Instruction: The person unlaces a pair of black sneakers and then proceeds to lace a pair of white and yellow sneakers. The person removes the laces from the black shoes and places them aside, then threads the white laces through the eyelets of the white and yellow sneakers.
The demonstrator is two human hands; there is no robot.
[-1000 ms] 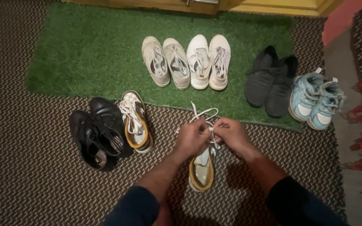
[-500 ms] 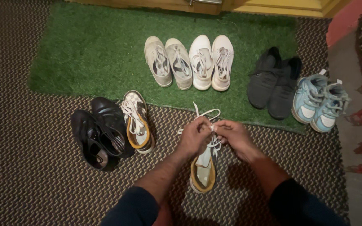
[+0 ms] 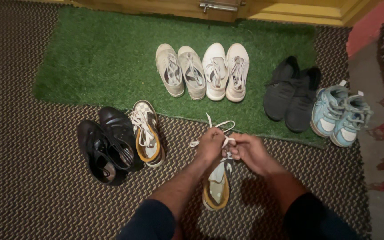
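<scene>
over the shoe point(image 3: 216, 189) | left hand point(image 3: 210, 146), right hand point(image 3: 250, 152) | grip closed on white laces point(image 3: 221, 129)

You see white cloth laces point(image 3: 221, 126), glossy black leather shoes point(image 3: 105, 144), rough woven matting point(image 3: 32, 178), and fibrous green turf point(image 3: 103, 62).

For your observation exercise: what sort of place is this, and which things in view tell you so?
Probably a home entryway. A green turf doormat lies before a wooden door with a metal latch, pairs of shoes are lined up on it, and both hands hold the laces of a yellow-lined sneaker on woven carpet.
</scene>
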